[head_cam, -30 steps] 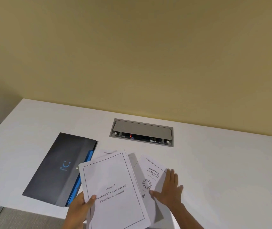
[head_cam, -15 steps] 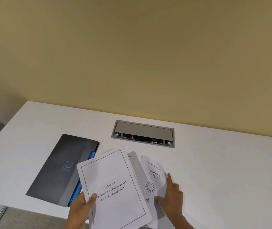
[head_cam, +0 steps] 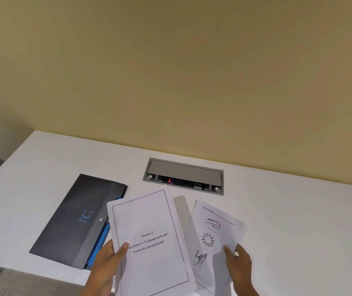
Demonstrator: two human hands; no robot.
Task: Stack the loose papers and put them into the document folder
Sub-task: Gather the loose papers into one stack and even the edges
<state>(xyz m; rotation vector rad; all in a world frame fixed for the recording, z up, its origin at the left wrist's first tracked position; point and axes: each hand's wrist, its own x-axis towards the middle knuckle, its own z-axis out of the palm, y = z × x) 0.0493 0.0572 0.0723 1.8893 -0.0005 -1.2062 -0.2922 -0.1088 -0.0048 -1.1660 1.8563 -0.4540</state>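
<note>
My left hand point(head_cam: 104, 265) grips a stack of white papers point(head_cam: 149, 242) by its left edge, thumb on the top sheet, which reads "Chapter 3". The stack is raised and tilted above the table. My right hand point(head_cam: 238, 265) pinches a single printed sheet point(head_cam: 211, 233) with diagrams, lifted off the table to the right of the stack. The dark grey document folder point(head_cam: 74, 218), with a blue smile logo and blue inner edge, lies shut on the table to the left, partly under the stack's corner.
The white table point(head_cam: 299, 221) stands against a yellow wall. A grey recessed cable box point(head_cam: 183, 176) with its flap raised sits in the table behind the papers. The table's near edge runs along the lower left.
My right hand went from lying flat on the diagram sheet to pinching it and lifting it off the table. The left hand's stack rose slightly.
</note>
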